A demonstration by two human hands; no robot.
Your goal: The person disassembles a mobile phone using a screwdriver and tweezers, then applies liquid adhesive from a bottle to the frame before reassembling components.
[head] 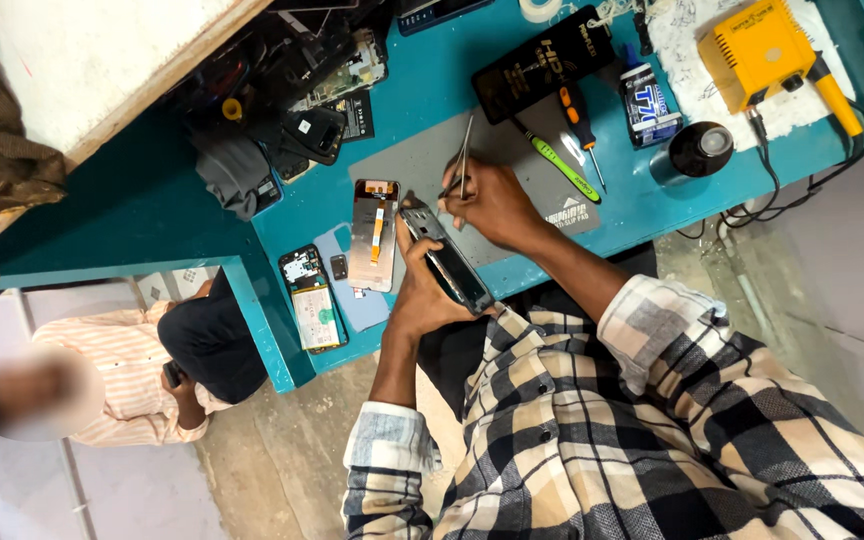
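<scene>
A small round dark tin (pixel 701 149) is standing open on the teal counter (pixel 142 215), though what it is holding is too dim to tell; beside it a dark squeeze bottle (pixel 647 106) is lying near a yellow box-shaped soldering station (pixel 752 50) on a white cloth (pixel 687 40). A grey rectangular work mat (pixel 422 160) is covering the middle of the counter, with a green-handled screwdriver (pixel 557 160) and an orange-and-black screwdriver (pixel 580 118) lying on it. To its left an opened phone body (pixel 312 298) and a silver display panel with an orange flex strip (pixel 374 235) are lying flat. Below is a bare concrete floor (pixel 272 450), where another person in a striped shirt (pixel 122 375) is sitting. The left hand (pixel 422 290) is gripping a slim dark phone frame (pixel 447 262), tilted above the counter's near edge, its glossy inner face turned up. The right hand (pixel 492 200) is pinching thin metal tweezers (pixel 465 155), their tips touching the frame's top end.
</scene>
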